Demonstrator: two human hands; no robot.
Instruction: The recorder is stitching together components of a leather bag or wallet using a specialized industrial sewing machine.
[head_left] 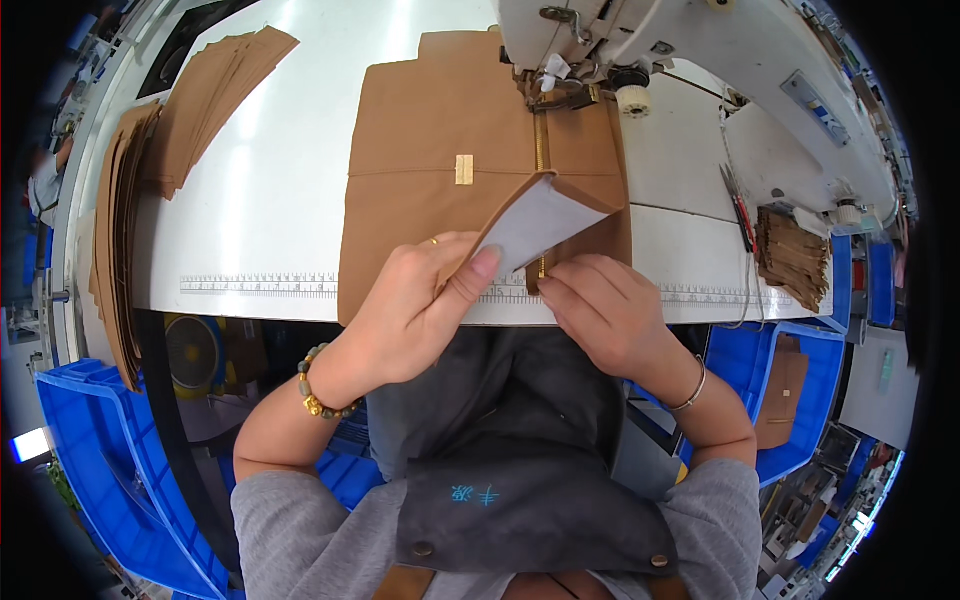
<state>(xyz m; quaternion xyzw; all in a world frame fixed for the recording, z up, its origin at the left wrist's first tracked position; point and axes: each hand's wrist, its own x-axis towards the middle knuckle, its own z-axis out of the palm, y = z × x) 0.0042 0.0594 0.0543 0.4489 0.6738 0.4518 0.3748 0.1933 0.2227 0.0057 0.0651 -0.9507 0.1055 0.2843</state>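
A large brown panel of leather-like material lies on the white table, its upper right part under the head of a sewing machine. A gold-toothed zipper runs down it from below the presser foot. My left hand pinches a folded brown flap with a pale lining, raised over the zipper, thumb on the lining. My right hand is closed at the zipper's near end, fingertips on its brown edge. What lies under those fingertips is partly hidden. A small gold plate sits on the panel.
Stacks of brown pieces lie at the left, some hanging over the table edge. Red-handled scissors and a bundle of small brown strips lie at the right. Blue bins stand below on both sides. A ruler strip follows the front edge.
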